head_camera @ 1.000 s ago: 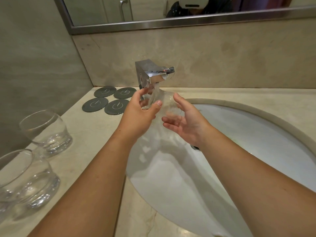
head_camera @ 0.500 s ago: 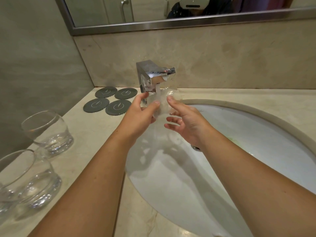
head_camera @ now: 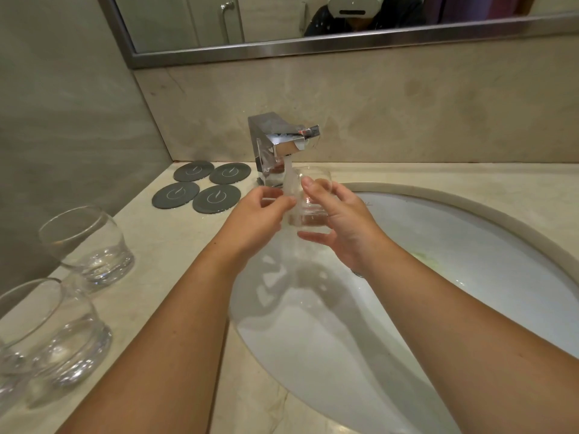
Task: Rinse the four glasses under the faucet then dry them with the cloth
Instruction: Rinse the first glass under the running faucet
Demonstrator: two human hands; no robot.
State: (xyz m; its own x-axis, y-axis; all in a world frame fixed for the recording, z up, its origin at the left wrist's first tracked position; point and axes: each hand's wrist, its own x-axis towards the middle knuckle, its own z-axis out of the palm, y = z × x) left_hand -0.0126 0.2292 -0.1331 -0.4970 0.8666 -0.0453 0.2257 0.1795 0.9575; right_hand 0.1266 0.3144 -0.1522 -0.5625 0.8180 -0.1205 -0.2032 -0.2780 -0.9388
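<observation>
A clear glass (head_camera: 311, 202) is held upright under the chrome faucet (head_camera: 277, 142), whose running water falls along the glass's left side. My left hand (head_camera: 257, 219) grips it from the left and my right hand (head_camera: 336, 219) from the right, thumb on the rim. Two more clear glasses stand on the counter at the left, one further back (head_camera: 89, 245) and one near the front edge (head_camera: 50, 336). The edge of another glass shows at the bottom left corner. No cloth is in view.
Several dark round coasters (head_camera: 206, 187) lie left of the faucet by the wall corner. The white oval sink (head_camera: 438, 277) fills the right half below my arms. A mirror (head_camera: 313, 17) hangs above the beige counter (head_camera: 175, 255).
My hands have closed in on the glass and turned it upright under the stream; a second ago my right hand was open beside it.
</observation>
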